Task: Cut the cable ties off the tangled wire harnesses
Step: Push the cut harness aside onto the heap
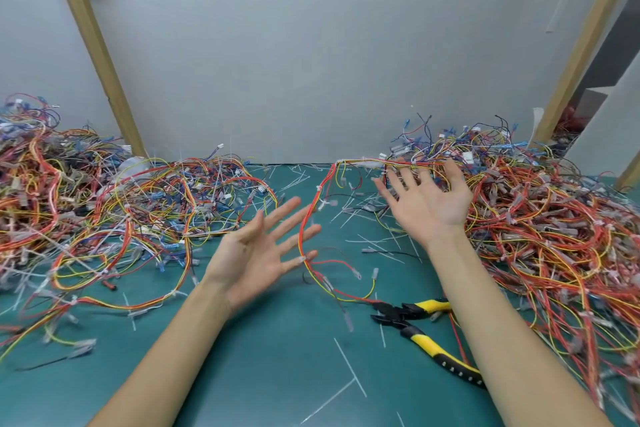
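Observation:
My left hand (258, 253) is held palm up over the green mat, fingers spread and straight, holding nothing. My right hand (427, 196) is also palm up with spread fingers, raised in front of the right wire pile and empty. Between them a red and yellow wire harness (313, 204) with white cable ties runs from the right pile down across the mat. Yellow and black side cutters (420, 329) lie on the mat under my right forearm, jaws pointing left.
A big tangle of wire harnesses (104, 211) covers the left of the green mat (270, 357), and another pile (540, 218) fills the right. Cut white tie pieces (349, 367) are scattered over the mat. A grey wall with wooden posts (100, 55) stands behind.

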{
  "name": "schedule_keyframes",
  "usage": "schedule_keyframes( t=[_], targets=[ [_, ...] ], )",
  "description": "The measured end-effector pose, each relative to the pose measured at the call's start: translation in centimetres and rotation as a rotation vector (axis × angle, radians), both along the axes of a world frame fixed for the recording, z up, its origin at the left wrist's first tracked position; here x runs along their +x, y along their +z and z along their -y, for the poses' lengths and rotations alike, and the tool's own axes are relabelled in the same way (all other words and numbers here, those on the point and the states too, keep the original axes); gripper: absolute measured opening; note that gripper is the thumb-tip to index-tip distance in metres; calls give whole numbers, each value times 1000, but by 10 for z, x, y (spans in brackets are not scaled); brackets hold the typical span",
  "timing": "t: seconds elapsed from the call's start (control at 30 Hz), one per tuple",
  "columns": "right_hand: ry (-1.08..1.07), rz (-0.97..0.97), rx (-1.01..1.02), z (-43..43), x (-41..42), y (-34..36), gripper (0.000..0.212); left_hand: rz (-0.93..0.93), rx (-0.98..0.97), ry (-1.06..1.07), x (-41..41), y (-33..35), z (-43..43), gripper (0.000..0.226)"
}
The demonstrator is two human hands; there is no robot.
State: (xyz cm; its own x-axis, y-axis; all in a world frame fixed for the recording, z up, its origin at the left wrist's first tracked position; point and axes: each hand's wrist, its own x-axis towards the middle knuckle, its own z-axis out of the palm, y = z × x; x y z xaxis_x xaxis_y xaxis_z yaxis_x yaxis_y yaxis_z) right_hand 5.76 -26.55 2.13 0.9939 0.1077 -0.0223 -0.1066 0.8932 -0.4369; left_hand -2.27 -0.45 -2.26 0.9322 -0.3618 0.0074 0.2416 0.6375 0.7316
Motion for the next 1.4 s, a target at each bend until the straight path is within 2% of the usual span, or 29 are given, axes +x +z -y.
schedule_keyframes(
  t=[0.33,0.67,0.83,1.03,1.4],
  targets=[
    [-15,-12,-41,-1,-2,1,77,5,-63,52,-2,1,-3,57],
    [40,30,-33,0,2,-3,81,18,-47,68,-2,2,-6,54],
    [127,99,-125,1,1,-1,67,87,145,142,0,-3,-4,48],
    [238,165,-276,-5,1,0,45,14,365,219,5,-11,7,36],
    [334,197,-316,-10,-6,5,65,-96,200,250,7,-14,8,38]
  ],
)
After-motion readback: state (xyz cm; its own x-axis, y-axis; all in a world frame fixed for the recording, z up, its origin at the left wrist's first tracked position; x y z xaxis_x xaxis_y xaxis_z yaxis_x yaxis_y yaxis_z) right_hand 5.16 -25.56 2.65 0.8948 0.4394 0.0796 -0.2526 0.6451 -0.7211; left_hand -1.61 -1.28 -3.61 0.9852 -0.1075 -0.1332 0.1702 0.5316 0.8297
